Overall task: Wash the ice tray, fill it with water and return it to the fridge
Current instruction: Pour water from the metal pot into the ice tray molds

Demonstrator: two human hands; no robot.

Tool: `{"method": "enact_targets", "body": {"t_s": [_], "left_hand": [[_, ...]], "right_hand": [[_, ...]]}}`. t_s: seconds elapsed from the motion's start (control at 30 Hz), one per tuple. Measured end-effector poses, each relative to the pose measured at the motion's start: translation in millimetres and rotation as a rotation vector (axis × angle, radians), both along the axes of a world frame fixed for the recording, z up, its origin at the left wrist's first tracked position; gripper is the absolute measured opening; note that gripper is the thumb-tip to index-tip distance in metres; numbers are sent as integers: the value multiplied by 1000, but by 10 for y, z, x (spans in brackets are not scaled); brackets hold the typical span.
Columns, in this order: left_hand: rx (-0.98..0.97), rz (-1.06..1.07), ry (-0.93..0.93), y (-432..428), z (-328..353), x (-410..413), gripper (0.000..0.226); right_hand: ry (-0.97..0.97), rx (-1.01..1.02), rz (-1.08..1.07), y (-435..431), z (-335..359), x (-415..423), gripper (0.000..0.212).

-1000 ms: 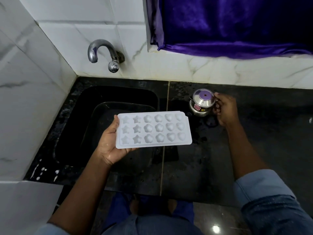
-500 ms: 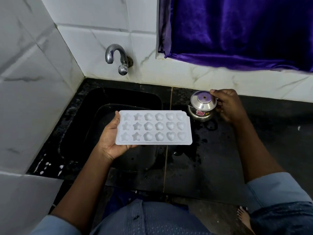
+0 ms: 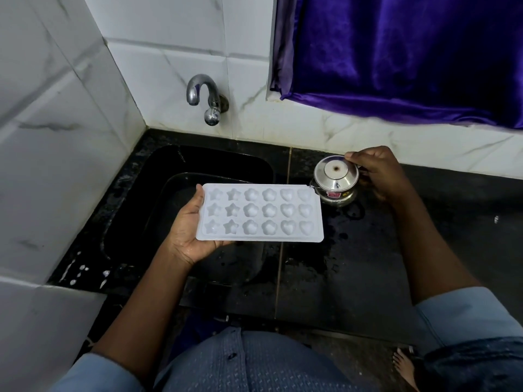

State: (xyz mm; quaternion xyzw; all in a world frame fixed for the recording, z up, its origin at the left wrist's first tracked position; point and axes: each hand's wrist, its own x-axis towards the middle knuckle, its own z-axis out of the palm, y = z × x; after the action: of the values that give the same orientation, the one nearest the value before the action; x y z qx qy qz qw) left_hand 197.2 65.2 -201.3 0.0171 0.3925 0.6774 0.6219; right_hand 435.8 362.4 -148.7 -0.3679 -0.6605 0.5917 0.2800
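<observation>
— What's under me?
— Your black counter (image 3: 353,278), its sink (image 3: 215,162) sunk at the left end.
— And the ice tray (image 3: 260,212)?
— Level above the sink's right edge, lying on your upturned left hand (image 3: 189,230), thumb hooked over its left end.
— My right hand (image 3: 379,174)?
— Curled round the small steel pot (image 3: 336,179), just beside the tray's far right corner.

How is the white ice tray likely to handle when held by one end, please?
The ice tray looks like thin moulded plastic, so probably light and slightly flexible. The left hand holds only its left end, so it may tip once filled.
</observation>
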Motion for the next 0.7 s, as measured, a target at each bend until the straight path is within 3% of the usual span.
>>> {"method": "enact_targets", "body": {"t_s": [0.7], "left_hand": [[7,-13,0,-26,2,20,78]], "right_hand": [[-19,43,15,-104,132,5,34]]}}
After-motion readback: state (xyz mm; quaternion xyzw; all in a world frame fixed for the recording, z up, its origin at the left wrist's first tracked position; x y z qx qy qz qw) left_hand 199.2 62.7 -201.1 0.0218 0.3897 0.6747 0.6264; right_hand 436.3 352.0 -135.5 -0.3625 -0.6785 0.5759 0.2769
